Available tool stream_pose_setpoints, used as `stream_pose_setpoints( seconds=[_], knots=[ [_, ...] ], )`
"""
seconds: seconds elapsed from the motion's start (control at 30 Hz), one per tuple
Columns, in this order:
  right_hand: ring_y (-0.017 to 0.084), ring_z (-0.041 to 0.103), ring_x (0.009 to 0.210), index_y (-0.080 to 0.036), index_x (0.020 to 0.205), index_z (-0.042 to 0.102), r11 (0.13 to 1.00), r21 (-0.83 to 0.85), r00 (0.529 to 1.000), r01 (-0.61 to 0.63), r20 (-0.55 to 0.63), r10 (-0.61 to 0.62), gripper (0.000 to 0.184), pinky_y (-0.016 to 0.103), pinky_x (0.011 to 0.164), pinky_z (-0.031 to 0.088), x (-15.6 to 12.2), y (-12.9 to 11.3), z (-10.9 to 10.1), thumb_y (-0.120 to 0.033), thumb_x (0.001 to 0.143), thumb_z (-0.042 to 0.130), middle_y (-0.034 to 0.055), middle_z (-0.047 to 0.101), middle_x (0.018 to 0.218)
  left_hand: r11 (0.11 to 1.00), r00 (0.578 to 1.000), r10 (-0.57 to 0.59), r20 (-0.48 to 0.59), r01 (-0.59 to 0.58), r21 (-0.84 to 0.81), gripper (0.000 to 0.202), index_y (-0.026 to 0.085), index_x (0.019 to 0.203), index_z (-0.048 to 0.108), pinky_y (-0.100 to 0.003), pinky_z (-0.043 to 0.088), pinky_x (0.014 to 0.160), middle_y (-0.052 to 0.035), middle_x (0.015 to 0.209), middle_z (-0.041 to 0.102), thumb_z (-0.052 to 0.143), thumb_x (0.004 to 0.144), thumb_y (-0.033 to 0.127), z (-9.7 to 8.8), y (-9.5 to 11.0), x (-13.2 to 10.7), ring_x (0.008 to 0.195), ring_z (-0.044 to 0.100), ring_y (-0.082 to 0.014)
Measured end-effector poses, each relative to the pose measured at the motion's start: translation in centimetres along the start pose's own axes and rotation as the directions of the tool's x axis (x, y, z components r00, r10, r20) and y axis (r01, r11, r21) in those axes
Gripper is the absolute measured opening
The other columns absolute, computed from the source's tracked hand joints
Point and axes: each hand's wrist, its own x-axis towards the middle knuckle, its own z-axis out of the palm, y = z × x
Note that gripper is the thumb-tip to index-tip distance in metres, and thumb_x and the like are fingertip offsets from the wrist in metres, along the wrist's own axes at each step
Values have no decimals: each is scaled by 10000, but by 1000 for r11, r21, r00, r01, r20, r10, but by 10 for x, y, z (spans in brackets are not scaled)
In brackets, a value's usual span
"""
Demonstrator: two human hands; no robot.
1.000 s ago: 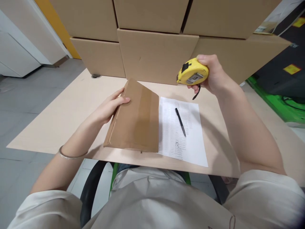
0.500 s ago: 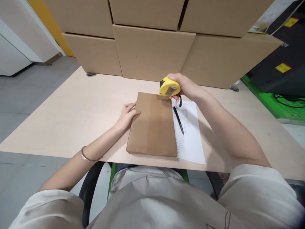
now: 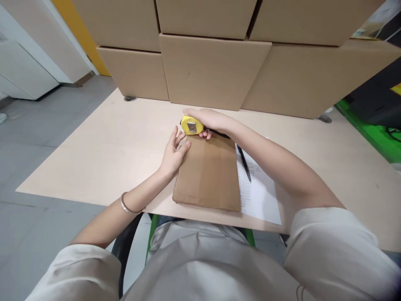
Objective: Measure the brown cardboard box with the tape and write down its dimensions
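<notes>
**Q:** What does the view show, largest things first?

**A:** Stacked cartons (image 3: 213, 71) stand at 12 o'clock along the far edge of the table (image 3: 103, 154). Near its front edge lies a flat cardboard box (image 3: 209, 179). A sheet of paper (image 3: 261, 200) meets the box's 3 o'clock side.

**Q:** And the hands?

**A:** The right hand (image 3: 208, 119) is closed over a yellow tape measure (image 3: 190, 125) and presses it down at the box's 11 o'clock corner. The left hand (image 3: 173, 154) has its fingers apart and grips nothing. It rests on the 9 o'clock edge with its fingertips just beside the case; whether they touch it cannot be told.

**Q:** Which step is this?

**A:** By judgement, the case is being seated at the corner, and no blade shows. Drawing the blade would call for the left fingers to take its tip while the case is pinned in place.

**Q:** Any smaller items?

**A:** A pen (image 3: 244, 161) lies on the paper at 2 o'clock, and there is a bracelet (image 3: 125, 205) on the left wrist at 8 o'clock.
</notes>
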Motion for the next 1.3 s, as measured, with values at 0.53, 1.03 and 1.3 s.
stream_pose_setpoints(
  seconds=[0.53, 1.03, 1.3],
  knots=[
    [165, 507, 422, -233, 789, 682, 988, 140, 978, -66, -187, 92, 470, 278, 378, 438, -113, 101, -92, -659, 975, 614, 49, 589, 557, 996, 997, -74, -38, 72, -52, 998, 127, 1784, 383, -526, 191, 1461, -210, 1753, 571, 716, 856, 283, 7, 0, 6, 1771, 296, -344],
    [159, 512, 440, -237, 825, 681, 975, 217, 975, -57, -197, 100, 426, 273, 394, 431, -105, 118, -91, -626, 983, 614, 55, 631, 605, 995, 995, -96, -7, 96, -13, 908, 188, 1761, 446, -553, 178, 1468, -170, 1742, 600, 738, 911, 315, 2, 4, 0, 1786, 253, -357],
    [173, 486, 392, -225, 765, 702, 986, 132, 978, -105, -164, 126, 492, 289, 348, 422, -109, 103, -89, -658, 976, 597, 65, 593, 546, 997, 998, -70, 0, 70, -8, 917, 223, 1769, 425, -540, 180, 1467, -160, 1724, 623, 737, 913, 326, 2, 2, 2, 1790, 266, -328]
  ],
)
